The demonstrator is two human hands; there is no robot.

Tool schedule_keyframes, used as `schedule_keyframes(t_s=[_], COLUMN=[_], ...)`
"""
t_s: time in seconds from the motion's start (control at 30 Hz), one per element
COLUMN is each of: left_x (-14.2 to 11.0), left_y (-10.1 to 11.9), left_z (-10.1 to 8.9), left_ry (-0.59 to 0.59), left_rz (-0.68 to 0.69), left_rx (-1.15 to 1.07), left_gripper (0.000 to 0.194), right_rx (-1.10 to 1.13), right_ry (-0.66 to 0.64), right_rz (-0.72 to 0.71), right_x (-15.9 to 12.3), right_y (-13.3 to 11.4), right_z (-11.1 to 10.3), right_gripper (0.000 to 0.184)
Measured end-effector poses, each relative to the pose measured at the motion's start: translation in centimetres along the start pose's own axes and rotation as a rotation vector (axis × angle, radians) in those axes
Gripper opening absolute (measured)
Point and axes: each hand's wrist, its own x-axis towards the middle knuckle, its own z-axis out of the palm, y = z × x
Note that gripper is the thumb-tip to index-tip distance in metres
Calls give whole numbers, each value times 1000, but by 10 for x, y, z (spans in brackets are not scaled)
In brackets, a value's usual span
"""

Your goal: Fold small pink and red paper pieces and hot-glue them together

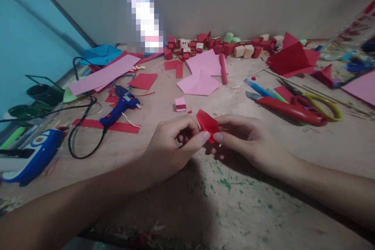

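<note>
Between both hands, above the table, is a small folded piece of red paper [207, 122]. My left hand [180, 138] pinches its left edge between thumb and fingers. From the other side my right hand [244, 134] grips the same paper, its thumb tip close to the left one. The fingers behind the paper are partly hidden. Just beyond my left hand sits a small pink and red paper cube [180, 104], with a tiny red scrap [190, 112] beside it. Farther back lie folded pink paper sheets [199, 82] and a rolled red paper strip [223, 69].
At left are a blue glue gun [120, 109] with a black cord, a red strip [129, 127] under it, and a blue-white tape dispenser [35, 156]. Yellow-handled scissors [325, 105] and a red cutter [290, 110] lie right. Small paper cubes [228, 49] line the back wall.
</note>
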Motion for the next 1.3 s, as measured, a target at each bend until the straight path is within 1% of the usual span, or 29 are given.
schedule_keyframes(t_s=[0.07, 0.13, 0.23, 0.3, 0.4, 0.53, 0.63, 0.73, 0.83, 0.97, 1.1, 1.2, 1.3], left_x=[0, 0, -2, -2, -2, -1, -2, -2, -1, 0, -2, -3, -3], left_y=[0, 0, 1, 2, 3, 3, 2, 2, 2, 0, -1, -1, -1], left_z=[0, 0, 0, 0, 1, 1, 1, 2, 3, 5, 5, 6, 6], left_ry=[-7, -46, -101, -107, -94, -79, -78, -42, 10, 37, 69, 114, 114], left_rz=[-30, -27, 41, 102, 139, 142, 156, 147, 127, 81, 52, 101, 145], left_rx=[-42, -57, -15, 32, 73, 101, 126, 143, 165, 130, 84, 92, 142], left_gripper=[20, 19, 18, 18, 21, 23, 23, 25, 26, 19, 10, 7, 7], right_rx=[-25, -70, -227, -353, -473, -548, -599, -620, -650, -626, -462, -393, -322], right_ry=[6, -4, 2, 27, 61, 72, 85, 103, 80, 49, 47, 50, 45], right_rz=[-8, -28, -80, -117, -162, -209, -260, -299, -314, -292, -196, -173, -147], right_x=[0, 0, -2, -3, -4, -3, -3, -4, -5, -4, -3, -2, -1], right_y=[0, 1, 2, 1, 0, 1, 2, 3, 2, 1, 1, 1, 1], right_z=[-1, -1, -1, 0, 2, 1, -1, -2, -2, -1, -2, -4, -7], right_gripper=[25, 20, 21, 23, 21, 23, 21, 20, 23, 26, 27, 24, 19])
